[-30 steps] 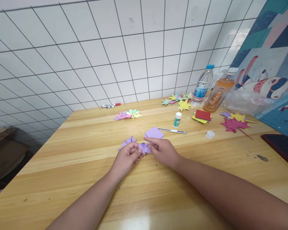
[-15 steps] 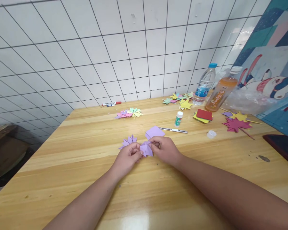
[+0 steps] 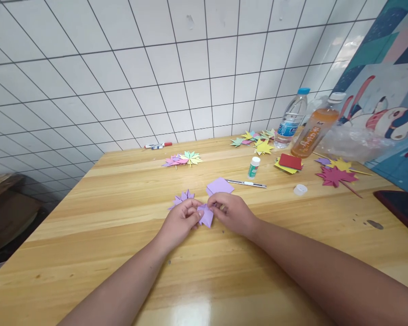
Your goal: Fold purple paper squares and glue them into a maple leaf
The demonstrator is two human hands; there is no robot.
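Folded purple paper piece with pointed corners sits between the person's two bare hands, just above or on the wooden worktop; whether it touches the wood cannot be told. The left hand pinches its left side, thumb on top and fingers behind. The right hand has thumb and forefinger brought together on its upper right edge, the other fingers curled in.

Just beyond the left hand lies a spiky purple paper leaf section, partly hidden by it. Just beyond the right hand lies a flat purple paper square, and the slim silver-and-black pen-like tool extends rightward from near its corner. Behind that tool a green-and-white glue stick stands upright; a translucent white plastic cap lies to its right, nearer the person. A stack of red and yellow paper squares rests farther right, in front of a bottle of orange drink. To its right lies a crimson paper maple leaf with a stem.
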